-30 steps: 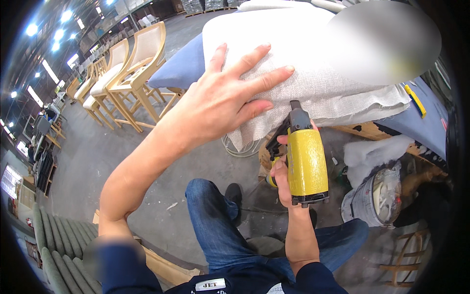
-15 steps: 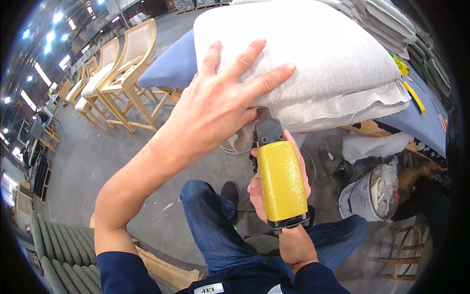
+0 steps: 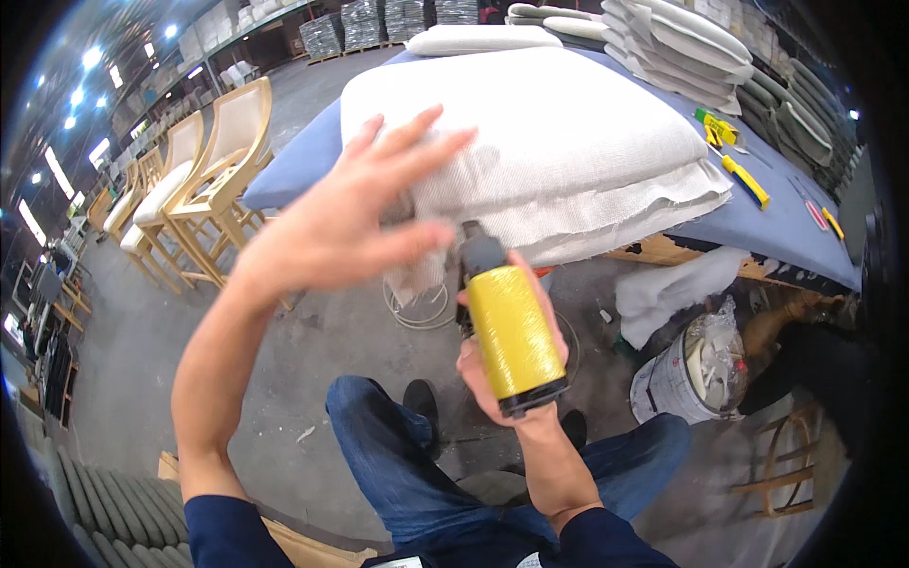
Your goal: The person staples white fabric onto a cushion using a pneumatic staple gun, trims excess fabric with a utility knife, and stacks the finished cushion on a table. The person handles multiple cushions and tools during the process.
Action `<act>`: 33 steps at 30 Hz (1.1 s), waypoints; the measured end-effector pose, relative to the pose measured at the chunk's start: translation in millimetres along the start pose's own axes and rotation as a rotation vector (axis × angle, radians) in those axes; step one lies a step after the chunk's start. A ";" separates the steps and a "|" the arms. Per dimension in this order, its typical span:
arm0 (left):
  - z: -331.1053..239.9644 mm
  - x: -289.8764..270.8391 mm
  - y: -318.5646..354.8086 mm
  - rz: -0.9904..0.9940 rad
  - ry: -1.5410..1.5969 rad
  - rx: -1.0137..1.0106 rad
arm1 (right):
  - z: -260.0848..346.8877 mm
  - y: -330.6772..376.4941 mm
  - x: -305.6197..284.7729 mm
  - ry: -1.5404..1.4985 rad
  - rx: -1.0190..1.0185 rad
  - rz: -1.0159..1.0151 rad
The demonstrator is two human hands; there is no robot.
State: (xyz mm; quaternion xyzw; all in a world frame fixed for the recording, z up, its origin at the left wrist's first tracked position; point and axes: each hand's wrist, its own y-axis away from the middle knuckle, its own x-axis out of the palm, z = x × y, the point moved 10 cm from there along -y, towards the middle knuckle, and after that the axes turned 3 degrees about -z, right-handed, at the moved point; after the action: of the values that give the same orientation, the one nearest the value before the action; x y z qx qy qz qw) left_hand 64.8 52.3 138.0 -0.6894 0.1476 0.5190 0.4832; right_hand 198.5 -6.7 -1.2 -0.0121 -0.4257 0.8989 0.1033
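Observation:
An upholstery staple gun (image 3: 514,327) with a yellow body and black ends is gripped in my right hand (image 3: 478,374). Its dark nose points away from me, by the near edge of a cushion (image 3: 559,123) covered in off-white woven fabric. Loose, frayed fabric hangs along that near edge. My left hand (image 3: 355,213) has its fingers spread over the cushion's left corner, slightly blurred; whether it touches the fabric is hard to tell. The cushion lies on a table padded in blue cloth (image 3: 294,166).
On the table's right lie yellow-handled tools (image 3: 746,182), with stacked grey-white pads (image 3: 677,47) behind. A white bucket (image 3: 663,383) and white wadding (image 3: 668,293) are below. Wooden chairs (image 3: 232,128) stand to the left. A hose (image 3: 417,317) loops on the floor.
My left hand has drawn back to the left from the cushion's top. The staple gun has shifted left, its nose less tucked against the fabric edge. The view now takes in more of the table.

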 end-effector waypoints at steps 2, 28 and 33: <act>51.0 -9.5 -8.7 -0.034 0.179 -0.156 | 2.3 -5.7 -9.0 0.016 -0.008 0.000; 46.5 7.3 6.3 0.105 0.016 -0.350 | -50.8 11.0 -5.3 -0.471 0.324 -0.128; 75.8 7.7 -14.6 0.124 0.073 -0.365 | -21.0 -6.3 -5.6 -0.151 0.221 -0.071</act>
State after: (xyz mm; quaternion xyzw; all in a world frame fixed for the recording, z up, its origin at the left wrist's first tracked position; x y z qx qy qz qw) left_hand 34.9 123.9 139.3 -0.7736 0.1107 0.5406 0.3115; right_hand 207.4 12.1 -10.1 0.0821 -0.3307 0.9345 0.1032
